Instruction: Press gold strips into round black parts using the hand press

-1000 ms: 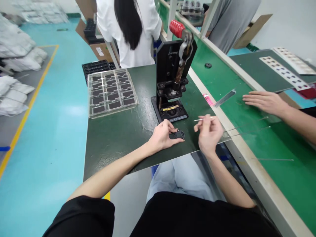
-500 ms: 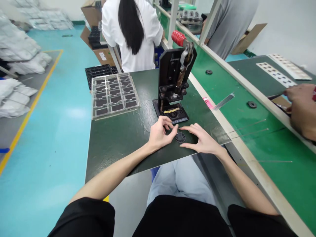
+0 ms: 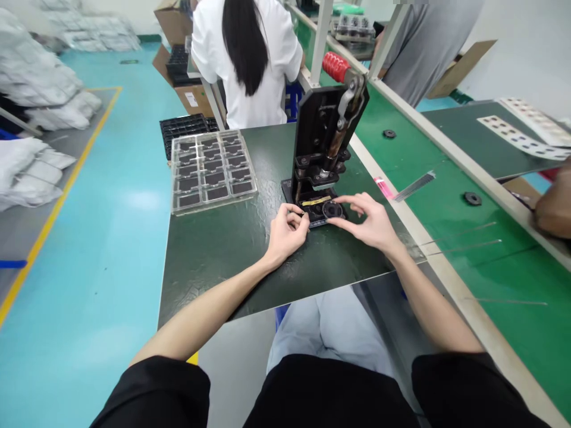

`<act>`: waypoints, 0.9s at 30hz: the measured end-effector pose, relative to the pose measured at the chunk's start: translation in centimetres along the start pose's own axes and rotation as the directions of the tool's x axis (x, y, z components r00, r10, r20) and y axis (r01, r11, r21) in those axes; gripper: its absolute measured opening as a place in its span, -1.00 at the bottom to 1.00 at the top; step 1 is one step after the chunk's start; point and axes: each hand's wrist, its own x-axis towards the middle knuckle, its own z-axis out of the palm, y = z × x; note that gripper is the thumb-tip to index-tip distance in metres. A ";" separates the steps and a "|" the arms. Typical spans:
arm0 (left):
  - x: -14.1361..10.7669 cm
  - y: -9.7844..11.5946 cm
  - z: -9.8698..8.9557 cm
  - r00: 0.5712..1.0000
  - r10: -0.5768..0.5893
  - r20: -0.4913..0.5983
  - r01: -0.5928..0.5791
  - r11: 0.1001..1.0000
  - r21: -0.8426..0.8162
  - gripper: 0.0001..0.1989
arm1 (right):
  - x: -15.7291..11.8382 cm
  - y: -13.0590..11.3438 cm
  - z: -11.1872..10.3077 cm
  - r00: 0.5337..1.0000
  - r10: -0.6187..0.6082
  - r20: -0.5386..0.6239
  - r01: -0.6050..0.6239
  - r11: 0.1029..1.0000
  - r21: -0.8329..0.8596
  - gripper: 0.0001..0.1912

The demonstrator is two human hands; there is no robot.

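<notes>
While the black disc (image 3: 332, 209) is pinched by the right hand (image 3: 368, 220), the left hand (image 3: 285, 233) curled nearby, a slip could misseat it on the hand press (image 3: 319, 128).

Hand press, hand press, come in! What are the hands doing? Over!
Left hand: fingers at front edge of press base. Right hand: fingers at round black disc on base. Press head above, not touching.

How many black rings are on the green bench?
2. One black ring sits right of the press, another near a co-worker's hand. More may be hidden.
</notes>
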 end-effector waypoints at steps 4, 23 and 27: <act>0.0 0.0 0.0 1.000 -0.020 0.003 0.020 1.000 0.005 -0.83 | 2.6 1.2 1.4 0.995 -0.028 0.096 0.023 0.998 0.058 -0.49; -0.1 -0.9 0.3 0.997 0.044 0.070 -0.048 0.997 0.063 -0.83 | 7.8 -4.2 -2.9 0.675 -0.186 -0.714 0.068 0.979 -0.190 -0.50; -0.3 -1.3 0.7 0.995 0.057 0.084 -0.063 0.995 0.081 -0.79 | 14.3 -6.1 -5.7 0.817 -0.209 -0.537 0.210 0.976 -0.060 -0.31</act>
